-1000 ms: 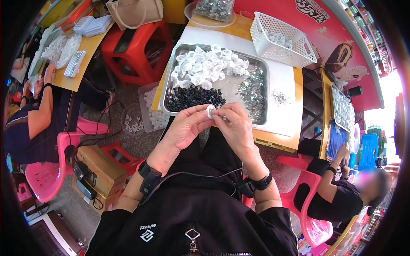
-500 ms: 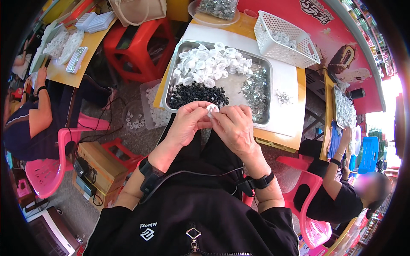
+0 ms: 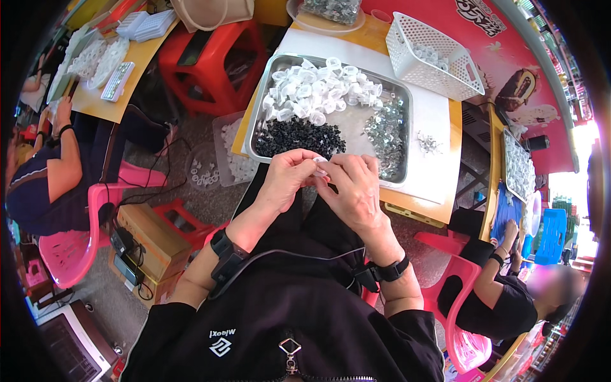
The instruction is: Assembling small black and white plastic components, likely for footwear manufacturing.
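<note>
Just beyond my lap, a small round white plastic piece (image 3: 319,160) is pinched between my two hands. My left hand (image 3: 284,181) is closed, thumb and forefinger gripping one side of it. The fingertips of my right hand (image 3: 354,191) press on its other side; what they do there is partly hidden. Directly ahead lies a metal tray (image 3: 349,130) on the table. It holds a heap of white ring-shaped plastic pieces (image 3: 315,89), a pile of small black parts (image 3: 299,137) and a spread of small shiny clear or metallic parts (image 3: 389,130).
A white perforated basket (image 3: 433,57) stands past the tray's right corner. Small loose parts (image 3: 428,142) lie on white paper beside the tray. A red stool (image 3: 213,70) is at the far left. People sit at tables on both sides, on pink chairs (image 3: 455,274).
The white piece has turned between my fingers and now shows less of its face. The co-worker at right has drawn a hand back from the tray there. My view has shifted slightly.
</note>
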`<state>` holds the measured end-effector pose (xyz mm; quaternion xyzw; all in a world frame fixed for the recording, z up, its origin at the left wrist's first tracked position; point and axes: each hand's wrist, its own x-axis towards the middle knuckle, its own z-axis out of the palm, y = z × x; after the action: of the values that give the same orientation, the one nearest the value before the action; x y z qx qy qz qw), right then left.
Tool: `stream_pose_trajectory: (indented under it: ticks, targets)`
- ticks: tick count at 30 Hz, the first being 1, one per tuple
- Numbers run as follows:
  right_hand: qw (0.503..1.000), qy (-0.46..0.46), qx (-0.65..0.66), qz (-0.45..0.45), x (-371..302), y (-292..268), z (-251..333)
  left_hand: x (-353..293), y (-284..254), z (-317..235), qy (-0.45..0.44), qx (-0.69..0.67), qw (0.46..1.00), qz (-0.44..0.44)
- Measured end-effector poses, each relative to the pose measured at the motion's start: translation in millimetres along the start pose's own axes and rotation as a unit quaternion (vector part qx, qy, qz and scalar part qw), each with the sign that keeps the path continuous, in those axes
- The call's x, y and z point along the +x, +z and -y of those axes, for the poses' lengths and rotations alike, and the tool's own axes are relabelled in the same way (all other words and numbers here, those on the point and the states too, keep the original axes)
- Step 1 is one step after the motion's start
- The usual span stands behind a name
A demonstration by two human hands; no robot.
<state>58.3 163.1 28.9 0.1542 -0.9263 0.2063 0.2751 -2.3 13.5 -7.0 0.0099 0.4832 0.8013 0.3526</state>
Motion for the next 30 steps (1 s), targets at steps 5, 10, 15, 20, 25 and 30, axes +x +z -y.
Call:
stream_pose_trajectory:
  ticks: [5, 10, 15, 20, 25, 30]
  targets:
    - [1.0, -0.008, -0.003, 0.003, -3.8, -4.6, -6.9, -3.1, -2.8, -8.4, -0.029, -0.018, 0.999, 0.028]
    - [0.999, -0.046, -0.027, 0.003, -2.6, -13.1, -12.7, -7.4, -2.9, -22.1, -0.056, -0.062, 0.991, 0.1]
    - [0.995, -0.08, -0.037, 0.049, -3.4, -17.1, -12.3, -6.0, -5.8, -17.2, -0.075, -0.043, 0.991, 0.101]
    - [0.994, -0.086, -0.038, 0.058, -2.2, -14.4, -11.9, -5.4, -3.8, -16.2, -0.077, -0.023, 0.994, 0.081]
    - [1.0, 0.007, 0.007, -0.022, -0.7, -7.7, -11.4, -3.6, -5.6, -16.6, -0.05, -0.114, 0.987, 0.1]
    - [1.0, -0.02, 0.002, -0.016, -0.5, -11.2, -7.5, -6.6, -6.3, -17.2, -0.058, -0.128, 0.985, 0.101]
